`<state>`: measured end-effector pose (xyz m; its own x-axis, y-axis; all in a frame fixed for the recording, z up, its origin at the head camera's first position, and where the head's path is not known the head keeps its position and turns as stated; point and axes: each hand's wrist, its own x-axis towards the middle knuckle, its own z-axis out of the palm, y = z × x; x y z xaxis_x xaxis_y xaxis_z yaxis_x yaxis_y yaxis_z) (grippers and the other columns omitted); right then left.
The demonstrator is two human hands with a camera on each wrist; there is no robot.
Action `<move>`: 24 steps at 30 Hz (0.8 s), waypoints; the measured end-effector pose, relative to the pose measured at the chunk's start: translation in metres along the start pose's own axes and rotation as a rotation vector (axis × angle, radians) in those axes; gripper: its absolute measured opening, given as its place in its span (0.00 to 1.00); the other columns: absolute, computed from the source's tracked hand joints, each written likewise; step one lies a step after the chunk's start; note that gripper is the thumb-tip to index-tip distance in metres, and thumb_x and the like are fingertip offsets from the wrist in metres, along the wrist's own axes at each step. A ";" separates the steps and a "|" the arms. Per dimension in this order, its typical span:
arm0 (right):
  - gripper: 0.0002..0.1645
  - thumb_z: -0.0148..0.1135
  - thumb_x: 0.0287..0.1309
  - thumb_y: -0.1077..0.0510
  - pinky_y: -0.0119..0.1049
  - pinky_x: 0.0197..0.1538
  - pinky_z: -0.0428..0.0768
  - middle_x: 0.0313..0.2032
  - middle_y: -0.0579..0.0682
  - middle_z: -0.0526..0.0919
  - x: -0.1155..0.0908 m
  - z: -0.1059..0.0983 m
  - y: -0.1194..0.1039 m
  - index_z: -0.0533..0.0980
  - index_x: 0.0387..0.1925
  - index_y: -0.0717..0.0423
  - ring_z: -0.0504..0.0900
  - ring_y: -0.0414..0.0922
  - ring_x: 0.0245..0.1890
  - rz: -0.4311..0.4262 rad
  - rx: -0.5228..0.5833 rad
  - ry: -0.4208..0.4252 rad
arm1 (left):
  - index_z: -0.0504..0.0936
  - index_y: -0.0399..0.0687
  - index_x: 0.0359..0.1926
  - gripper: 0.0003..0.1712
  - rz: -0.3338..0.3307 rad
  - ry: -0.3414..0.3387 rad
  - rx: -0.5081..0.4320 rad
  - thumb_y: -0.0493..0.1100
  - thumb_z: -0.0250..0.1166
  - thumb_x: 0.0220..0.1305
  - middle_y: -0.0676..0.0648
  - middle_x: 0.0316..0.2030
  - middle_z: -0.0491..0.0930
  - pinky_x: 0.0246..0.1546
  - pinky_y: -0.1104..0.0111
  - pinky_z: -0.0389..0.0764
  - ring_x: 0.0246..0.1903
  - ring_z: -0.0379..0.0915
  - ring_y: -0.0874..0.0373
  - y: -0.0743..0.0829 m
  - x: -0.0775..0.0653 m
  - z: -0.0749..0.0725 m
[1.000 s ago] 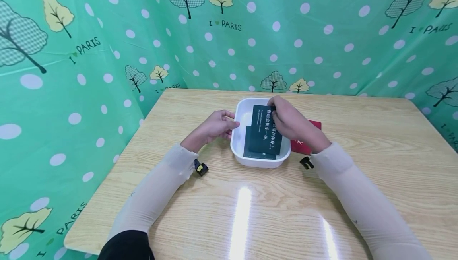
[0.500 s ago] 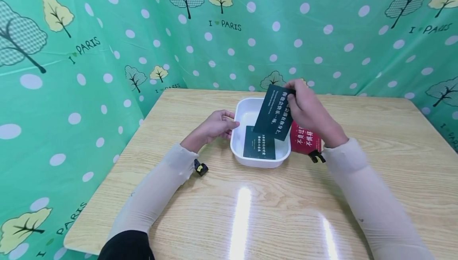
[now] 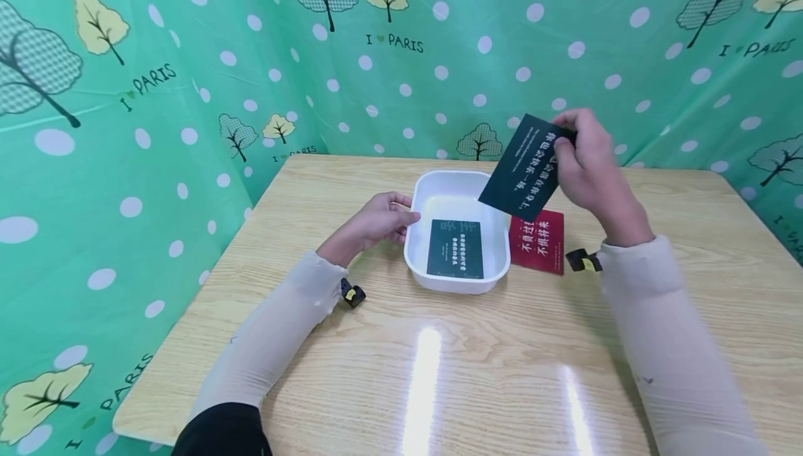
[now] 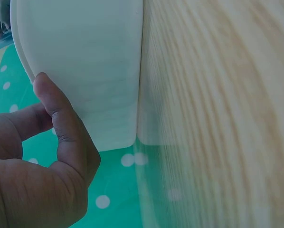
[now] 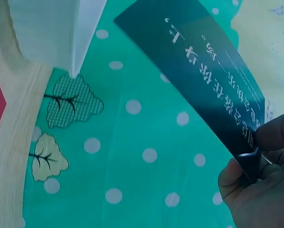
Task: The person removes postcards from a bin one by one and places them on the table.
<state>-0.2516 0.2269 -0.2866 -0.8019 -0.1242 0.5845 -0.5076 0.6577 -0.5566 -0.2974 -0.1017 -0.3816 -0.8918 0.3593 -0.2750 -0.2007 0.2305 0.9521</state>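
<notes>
My right hand [image 3: 592,163] pinches a dark green printed card [image 3: 519,169] by one end, above and right of the white plastic tub [image 3: 439,198]. In the right wrist view the held card [image 5: 199,71] is tilted, with white characters on it and a slight bend near the thumb. Another dark green card [image 3: 454,250] lies flat on the tub's floor. At the tub's left side my left hand [image 3: 384,220] holds the rim, thumb at the edge and other fingers by the outer wall. From the left wrist, the thumb [image 4: 61,114] shows against the tub's wall [image 4: 89,61].
A red printed card [image 3: 542,250] lies on the wooden table [image 3: 502,351] just right of the tub, partly covered from view by the held card. Green dotted curtains [image 3: 401,114] hang behind the table and along its left. Black wrist gear [image 3: 583,261] sits by the right sleeve.
My right hand has lifted the dark green card out of the tub, moving up and right. The card beneath now shows fully. My left hand stays at the rim.
</notes>
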 end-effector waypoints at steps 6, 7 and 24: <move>0.17 0.35 0.71 0.65 0.38 0.40 0.71 0.46 0.59 0.70 0.001 -0.013 0.013 0.63 0.57 0.65 0.69 0.50 0.42 0.112 -0.044 0.030 | 0.66 0.38 0.57 0.23 0.001 -0.001 -0.003 0.36 0.64 0.66 0.34 0.43 0.76 0.25 0.67 0.81 0.24 0.73 0.55 0.001 0.000 0.000; 0.18 0.34 0.71 0.65 0.39 0.40 0.71 0.47 0.60 0.70 0.002 -0.014 0.015 0.63 0.57 0.66 0.69 0.50 0.42 0.128 -0.052 0.025 | 0.66 0.39 0.57 0.22 -0.001 -0.001 -0.003 0.36 0.64 0.66 0.34 0.43 0.77 0.24 0.67 0.81 0.24 0.73 0.55 0.001 0.000 0.000; 0.22 0.28 0.71 0.61 0.55 0.44 0.73 0.49 0.69 0.68 -0.005 -0.003 0.072 0.60 0.58 0.71 0.70 0.61 0.46 0.379 -0.100 -0.306 | 0.66 0.39 0.58 0.23 -0.008 -0.012 -0.002 0.37 0.64 0.66 0.40 0.39 0.78 0.28 0.64 0.81 0.25 0.74 0.56 -0.001 0.001 -0.001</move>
<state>-0.2831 0.2770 -0.3279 -0.9875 -0.0651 0.1433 -0.1417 0.7647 -0.6286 -0.2984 -0.1026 -0.3828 -0.8853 0.3679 -0.2844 -0.2088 0.2321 0.9500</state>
